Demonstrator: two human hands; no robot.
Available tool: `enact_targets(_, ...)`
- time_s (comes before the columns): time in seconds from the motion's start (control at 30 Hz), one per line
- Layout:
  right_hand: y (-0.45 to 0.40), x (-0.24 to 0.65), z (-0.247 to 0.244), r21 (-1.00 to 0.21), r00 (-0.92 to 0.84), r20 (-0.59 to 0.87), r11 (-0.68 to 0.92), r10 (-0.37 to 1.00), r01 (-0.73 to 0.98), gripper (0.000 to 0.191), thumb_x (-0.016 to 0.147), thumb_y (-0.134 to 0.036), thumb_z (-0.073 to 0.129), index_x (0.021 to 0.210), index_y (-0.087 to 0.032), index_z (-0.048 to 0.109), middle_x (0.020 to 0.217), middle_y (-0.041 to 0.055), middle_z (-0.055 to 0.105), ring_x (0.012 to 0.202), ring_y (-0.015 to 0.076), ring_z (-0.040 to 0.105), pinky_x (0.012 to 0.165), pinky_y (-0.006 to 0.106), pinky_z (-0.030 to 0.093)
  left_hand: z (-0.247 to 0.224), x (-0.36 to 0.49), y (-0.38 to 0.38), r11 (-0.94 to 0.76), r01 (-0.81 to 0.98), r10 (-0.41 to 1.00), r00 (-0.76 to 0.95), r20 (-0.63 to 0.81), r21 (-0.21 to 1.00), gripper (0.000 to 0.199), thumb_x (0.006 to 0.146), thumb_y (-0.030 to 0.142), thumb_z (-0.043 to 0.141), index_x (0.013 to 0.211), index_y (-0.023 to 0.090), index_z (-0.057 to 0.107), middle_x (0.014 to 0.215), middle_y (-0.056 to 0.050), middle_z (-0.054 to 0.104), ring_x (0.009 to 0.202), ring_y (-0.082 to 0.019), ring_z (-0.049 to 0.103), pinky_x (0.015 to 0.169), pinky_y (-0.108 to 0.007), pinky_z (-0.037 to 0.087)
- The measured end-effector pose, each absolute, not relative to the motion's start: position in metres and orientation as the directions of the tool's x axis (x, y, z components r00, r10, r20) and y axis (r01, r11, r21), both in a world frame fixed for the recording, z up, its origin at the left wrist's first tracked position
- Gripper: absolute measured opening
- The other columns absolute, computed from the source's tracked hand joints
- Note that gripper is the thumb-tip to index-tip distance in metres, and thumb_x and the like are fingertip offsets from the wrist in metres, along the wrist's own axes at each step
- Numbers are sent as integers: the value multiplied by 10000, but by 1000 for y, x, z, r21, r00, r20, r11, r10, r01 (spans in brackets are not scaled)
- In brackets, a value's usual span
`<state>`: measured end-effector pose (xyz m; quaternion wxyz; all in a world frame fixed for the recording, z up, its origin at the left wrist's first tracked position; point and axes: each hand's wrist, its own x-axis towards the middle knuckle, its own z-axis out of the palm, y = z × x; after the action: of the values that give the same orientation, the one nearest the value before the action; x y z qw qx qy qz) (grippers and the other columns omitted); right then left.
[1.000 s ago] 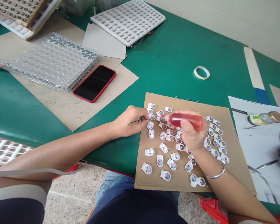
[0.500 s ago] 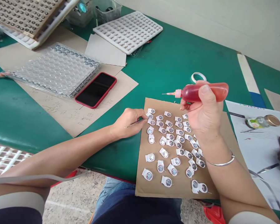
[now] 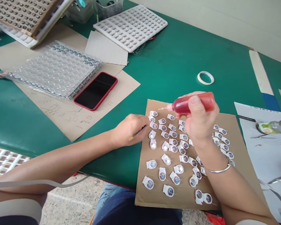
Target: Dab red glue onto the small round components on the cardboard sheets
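My right hand [image 3: 200,125] is wrapped round a needle-tip squeeze bottle [image 3: 181,105] of red liquid. It lies nearly level, its thin needle pointing left above the far-left corner of the cardboard sheet [image 3: 152,198]. At that sheet's left edge my left hand [image 3: 128,129] is closed in a pinch on tweezers [image 3: 138,132], which are blurred. Its fingertips are at a small round metal disc on a white tab [image 3: 152,119], partly hidden by them. Several more such discs [image 3: 151,164] lie spread over the cardboard; my right hand and forearm hide some.
Left on the green table are a red-cased phone [image 3: 96,90], a clear plastic tray [image 3: 58,70] and brown card with writing. A white slotted tray [image 3: 133,26] lies behind. Back right is a tape roll [image 3: 205,78]; at the right, a printed sheet [image 3: 250,134].
The bottle has come down and left, its needle closer to the left hand's discs. My left hand has turned slightly, and the view has shifted a little.
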<state>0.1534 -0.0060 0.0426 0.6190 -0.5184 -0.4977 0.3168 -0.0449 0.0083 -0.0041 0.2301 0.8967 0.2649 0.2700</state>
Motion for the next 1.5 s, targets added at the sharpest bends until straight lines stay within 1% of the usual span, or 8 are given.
enact_targets(0.07, -7, 150, 34, -946, 272, 284, 223, 919, 235, 240, 774, -433, 584, 850, -217, 512, 682, 9, 614, 599, 165, 639, 418, 267, 456, -2, -43, 5, -825, 351, 522, 772, 363, 443, 158, 824, 115, 419, 715, 136, 532, 683, -48, 594, 616, -143, 573, 576, -263, 459)
enact_targets(0.13, -9, 148, 27, -916, 249, 278, 178, 928, 360, 256, 751, -441, 614, 862, -223, 536, 740, 21, 633, 661, 166, 643, 503, 294, 504, -1, -42, 2, -875, 354, 464, 810, 359, 331, 169, 818, 99, 413, 683, 134, 508, 654, -51, 565, 598, -151, 548, 579, -285, 456)
enact_targets(0.23, -10, 146, 22, -854, 223, 316, 174, 922, 490, 274, 711, -434, 661, 849, -218, 563, 784, 22, 649, 696, 156, 633, 613, 319, 533, 0, -40, -3, -915, 350, 401, 844, 356, 201, 144, 798, 72, 426, 691, 124, 507, 682, -66, 567, 612, -164, 538, 576, -300, 445)
enact_targets(0.37, -10, 144, 23, -777, 187, 378, 201, 907, 596, 249, 692, -402, 687, 800, -206, 578, 747, 7, 655, 684, 130, 615, 625, 279, 522, -1, -37, -7, -929, 360, 365, 855, 369, 85, 141, 779, 48, 440, 679, 126, 502, 665, -64, 563, 587, -168, 525, 537, -297, 422)
enact_targets(0.47, -10, 143, 24, -759, 175, 379, 197, 909, 621, 240, 695, -397, 686, 793, -204, 582, 740, 2, 657, 689, 122, 612, 614, 256, 513, -1, -36, -9, -931, 366, 341, 850, 401, 18, 150, 778, 34, 445, 670, 124, 496, 657, -67, 567, 584, -168, 531, 542, -293, 427)
enact_targets(0.63, -11, 143, 21, -758, 165, 367, 192, 916, 623, 242, 697, -404, 682, 791, -202, 587, 747, 2, 661, 691, 121, 613, 617, 251, 506, -2, -36, -9, -934, 357, 330, 860, 390, 4, 169, 803, 42, 414, 687, 119, 508, 669, -81, 580, 607, -173, 549, 555, -294, 441)
enact_targets(0.93, -11, 142, 19, -735, 161, 363, 176, 918, 655, 258, 698, -434, 675, 803, -215, 588, 764, 11, 665, 706, 145, 616, 630, 279, 507, -3, -36, -10, -932, 361, 341, 855, 391, 23, 156, 787, 30, 417, 707, 113, 523, 674, -91, 585, 602, -181, 556, 541, -305, 446)
enact_targets(1.5, -10, 143, 17, -755, 165, 373, 195, 913, 627, 246, 704, -414, 675, 813, -216, 579, 766, 7, 662, 695, 140, 612, 633, 282, 507, -2, -36, -9, -930, 366, 347, 844, 408, 34, 137, 776, 35, 444, 686, 119, 506, 648, -69, 559, 587, -171, 534, 541, -294, 427)
